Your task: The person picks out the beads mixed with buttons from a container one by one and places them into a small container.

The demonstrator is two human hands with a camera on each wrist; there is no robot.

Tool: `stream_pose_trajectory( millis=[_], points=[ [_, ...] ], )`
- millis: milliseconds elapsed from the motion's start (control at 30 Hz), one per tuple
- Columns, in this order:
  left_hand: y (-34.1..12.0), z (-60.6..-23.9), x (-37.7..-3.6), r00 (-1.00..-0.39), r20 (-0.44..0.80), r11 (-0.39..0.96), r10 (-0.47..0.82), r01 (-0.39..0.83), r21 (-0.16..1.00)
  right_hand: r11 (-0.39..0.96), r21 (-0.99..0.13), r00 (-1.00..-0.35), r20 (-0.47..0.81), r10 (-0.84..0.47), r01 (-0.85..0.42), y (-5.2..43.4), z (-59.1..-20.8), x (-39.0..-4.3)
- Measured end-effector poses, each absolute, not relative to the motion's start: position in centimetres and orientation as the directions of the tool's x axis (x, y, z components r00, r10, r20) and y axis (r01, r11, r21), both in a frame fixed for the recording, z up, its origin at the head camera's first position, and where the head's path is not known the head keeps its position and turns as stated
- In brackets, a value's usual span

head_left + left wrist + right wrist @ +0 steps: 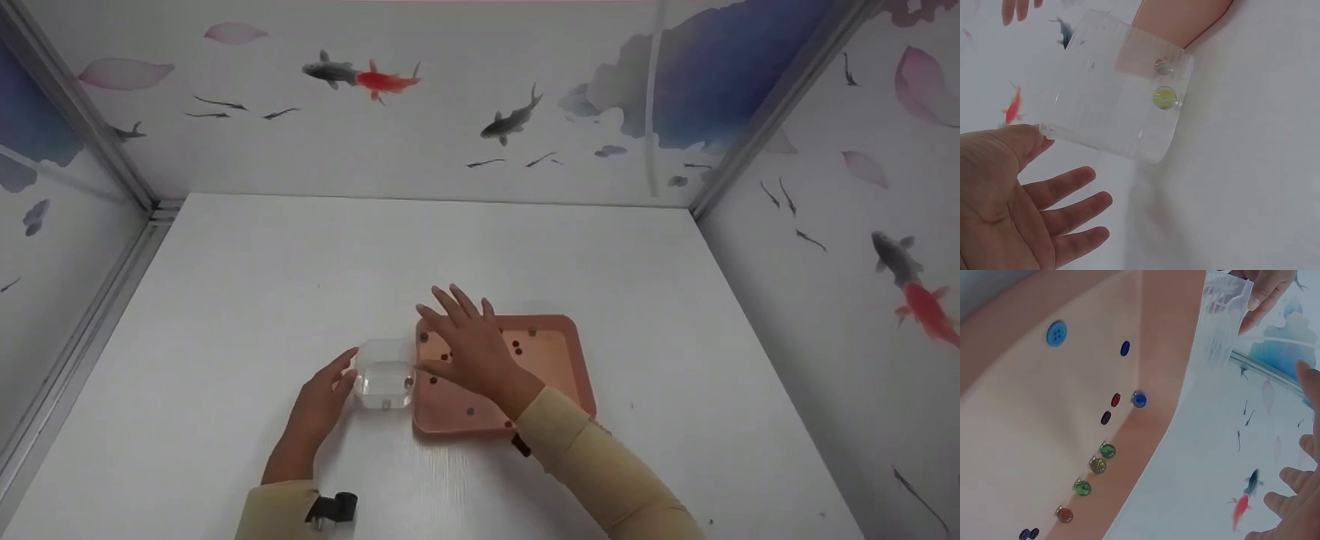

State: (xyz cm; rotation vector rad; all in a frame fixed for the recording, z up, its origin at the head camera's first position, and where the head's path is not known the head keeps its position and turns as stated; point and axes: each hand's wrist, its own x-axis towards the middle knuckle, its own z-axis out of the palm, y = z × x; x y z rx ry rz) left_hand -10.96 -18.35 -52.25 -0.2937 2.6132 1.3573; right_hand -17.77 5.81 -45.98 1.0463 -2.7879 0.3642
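Left hand relaxed, fingers spread, touching clear box. Right hand spread flat over pink tray, possibly pressing beads; contact unclear.

Counts on the white table

One pink tray, one clear plastic box, two hands. Two glass marbles in the box; five marbles and several small buttons visible in the tray.

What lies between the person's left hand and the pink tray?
The clear plastic box lies there: the left hand touches its left side, and the pink tray sits against its right. The head view shows this best.
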Motion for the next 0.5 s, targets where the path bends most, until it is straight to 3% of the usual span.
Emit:
stream_pose_trajectory(
  millis=[500],
  points=[
    [-18.0, -51.9, -10.7, -0.967, -0.233, 0.628, -0.101, -0.244, 0.739, 0.76, -0.252, -0.794, 0.305, -0.525, -0.599, 9.4, -46.6, -18.1]
  ],
)
